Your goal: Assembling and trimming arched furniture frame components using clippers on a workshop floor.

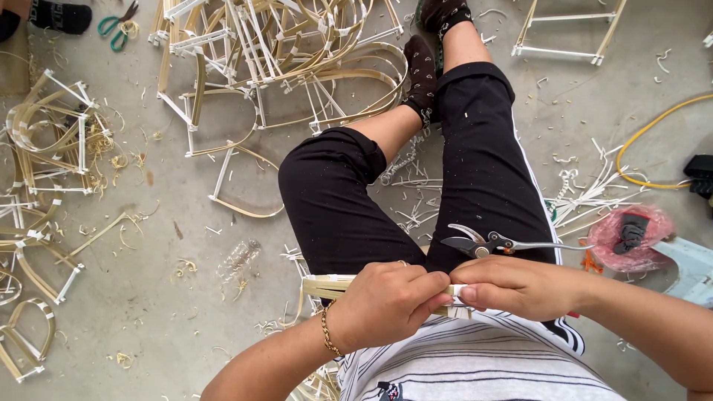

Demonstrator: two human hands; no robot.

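Bamboo strips point(334, 285): pale bundle across the lap.
Left hand point(386, 303): closed around the strips.
Right hand point(512, 286): pinching their end.
Pruning shears point(490, 242): resting on the thigh.

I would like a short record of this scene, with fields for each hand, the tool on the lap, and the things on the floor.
Left hand: left hand grips a bundle of bamboo strips, closed around it
Right hand: right hand pinches the same bundle at a white wrap
Tool on lap: pruning shears lie on the black trousers, untouched
Floor, upper left: pile of bent bamboo frames; green-handled scissors
Floor, right: yellow cable; pink bag
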